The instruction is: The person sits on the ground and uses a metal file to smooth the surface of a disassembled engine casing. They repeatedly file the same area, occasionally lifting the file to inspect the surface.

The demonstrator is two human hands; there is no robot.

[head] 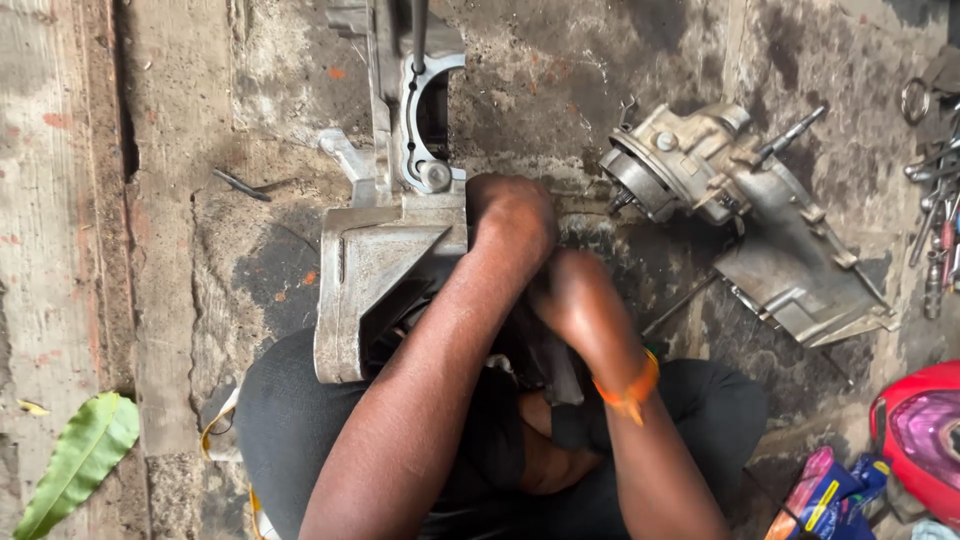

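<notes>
A grey metal engine casing (pixel 385 255) lies on the stained concrete floor between my knees. My left hand (pixel 512 218) rests curled on its right edge, fingers bent down over the metal. My right hand (pixel 578 300), with an orange band at the wrist, is closed just beside it over a dark part at the casing's lower right; what it grips is hidden. A dark rod (pixel 419 35) stands up from the casing's far, ring-shaped end.
A second grey engine housing (pixel 745 205) with a protruding shaft lies to the right. Loose metal tools (pixel 935 215) line the right edge. A red helmet-like object (pixel 925 435) and colourful packets (pixel 825 500) sit lower right. A green leaf (pixel 80 455) lies lower left.
</notes>
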